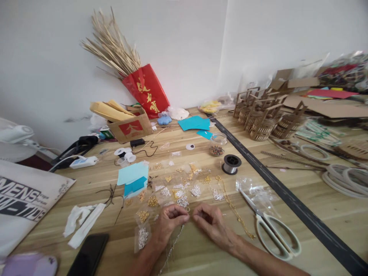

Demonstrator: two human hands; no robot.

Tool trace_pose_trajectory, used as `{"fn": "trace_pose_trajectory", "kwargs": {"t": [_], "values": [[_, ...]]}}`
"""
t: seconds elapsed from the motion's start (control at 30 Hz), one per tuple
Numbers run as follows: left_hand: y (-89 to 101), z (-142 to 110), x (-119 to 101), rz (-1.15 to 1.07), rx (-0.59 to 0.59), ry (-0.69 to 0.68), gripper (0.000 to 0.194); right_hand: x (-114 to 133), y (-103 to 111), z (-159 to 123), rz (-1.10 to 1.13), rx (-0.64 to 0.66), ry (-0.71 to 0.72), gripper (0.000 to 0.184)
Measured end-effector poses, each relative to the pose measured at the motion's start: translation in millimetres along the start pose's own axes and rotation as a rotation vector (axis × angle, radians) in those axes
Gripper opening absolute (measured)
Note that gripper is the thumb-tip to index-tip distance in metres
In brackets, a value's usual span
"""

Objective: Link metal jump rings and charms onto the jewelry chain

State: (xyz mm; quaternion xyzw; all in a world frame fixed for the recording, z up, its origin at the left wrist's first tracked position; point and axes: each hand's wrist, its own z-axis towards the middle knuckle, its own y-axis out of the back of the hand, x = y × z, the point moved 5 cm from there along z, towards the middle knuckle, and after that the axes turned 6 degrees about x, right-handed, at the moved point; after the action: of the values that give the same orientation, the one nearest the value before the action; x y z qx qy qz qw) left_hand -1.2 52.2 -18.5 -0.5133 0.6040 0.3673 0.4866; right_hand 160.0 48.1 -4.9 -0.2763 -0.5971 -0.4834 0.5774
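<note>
While my left hand (171,219) pinches the silver chain (175,242) near one end, the rest trailing nearside over the tabletop (198,255), my right hand (212,223) curls just beside, its grip I can't tell.

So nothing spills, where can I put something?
The wooden table looks bare between the black phone and nearest clear bag of silver bits, and right of the long black strip, nearer than pale coiled tubing. Crowded: beyond the left hand.

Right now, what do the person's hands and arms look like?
The left hand and right hand are bare, with no gloves or rings showing. The left arm and right arm are bare too: no sleeve, watch or bracelet in view.
</note>
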Motion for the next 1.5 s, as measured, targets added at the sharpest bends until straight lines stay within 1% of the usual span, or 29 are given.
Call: {"fn": "trace_pose_trajectory", "kwargs": {"t": [0.17, 0.33, 0.43, 0.73, 0.83, 1.03, 1.2, 1.37, 1.43, 1.5], "values": [[-0.3, 1.9, 3.0, -0.025, 0.038, -0.008, 0.023, 0.6, 0.2, -0.3, 0.006, -0.004, 0.012, 0.024], [-2.4, 1.0, -1.2, 0.003, 0.082, -0.049, 0.023, -0.3, -0.3, -0.6, -0.002, -0.006, 0.025, 0.021], [-3.3, 0.4, -3.0, 0.018, 0.091, -0.047, 0.023, -0.4, -0.4, -0.8, -0.017, -0.009, 0.042, 0.019], [-4.7, 0.9, -2.8, -0.039, 0.123, -0.037, 0.018, 6.0, -0.9, -2.3, -0.083, 0.013, 0.106, 0.015], [-4.6, 1.6, -1.3, -0.069, 0.129, -0.034, 0.017, 7.1, -0.7, -3.8, -0.122, 0.006, 0.148, 0.014], [-7.1, 2.2, 2.3, -0.162, 0.159, -0.037, 0.018, 11.8, -2.5, -8.6, -0.204, -0.007, 0.320, 0.013], [-9.8, 2.8, 0.9, -0.190, 0.168, -0.029, 0.019, 10.1, -5.3, -8.9, -0.230, 0.000, 0.337, 0.012], [-9.5, 3.3, -0.7, -0.142, 0.125, -0.003, 0.017, 8.4, -4.0, -6.1, -0.250, -0.006, 0.286, 0.014], [-7.5, 1.3, -3.6, -0.076, 0.089, -0.002, 0.016, 7.9, -2.5, -5.4, -0.269, -0.001, 0.273, 0.014], [-2.5, -2.5, -10.9, 0.020, 0.016, -0.046, 0.015, 7.1, -0.2, -5.4, -0.283, -0.012, 0.277, 0.014]]}}
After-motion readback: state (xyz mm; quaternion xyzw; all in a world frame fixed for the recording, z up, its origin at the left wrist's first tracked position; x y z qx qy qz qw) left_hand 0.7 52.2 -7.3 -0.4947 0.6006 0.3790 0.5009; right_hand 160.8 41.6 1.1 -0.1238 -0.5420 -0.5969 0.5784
